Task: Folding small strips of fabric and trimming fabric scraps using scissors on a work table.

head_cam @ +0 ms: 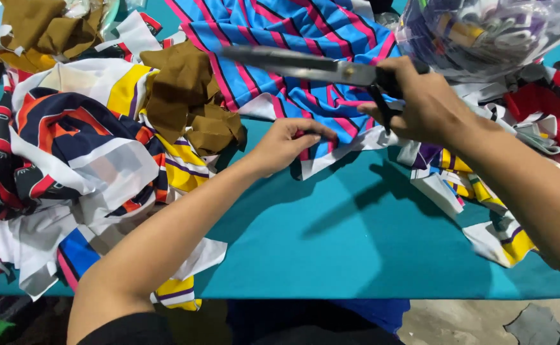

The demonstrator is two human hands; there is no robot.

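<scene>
My right hand [420, 102] grips the black handles of large metal scissors [293, 64]. Their closed blades point left, held above a blue fabric with pink and black stripes [299, 38]. My left hand [283, 144] pinches the near edge of that striped fabric against the teal table cover [357, 236]. Both forearms reach in from the bottom of the view.
A heap of printed fabric scraps [82, 153] lies at the left, with brown pieces [190, 102] on it. A clear plastic bag of scraps [491, 32] sits top right. More striped offcuts [478, 198] lie under my right arm. The table's front edge runs along the bottom.
</scene>
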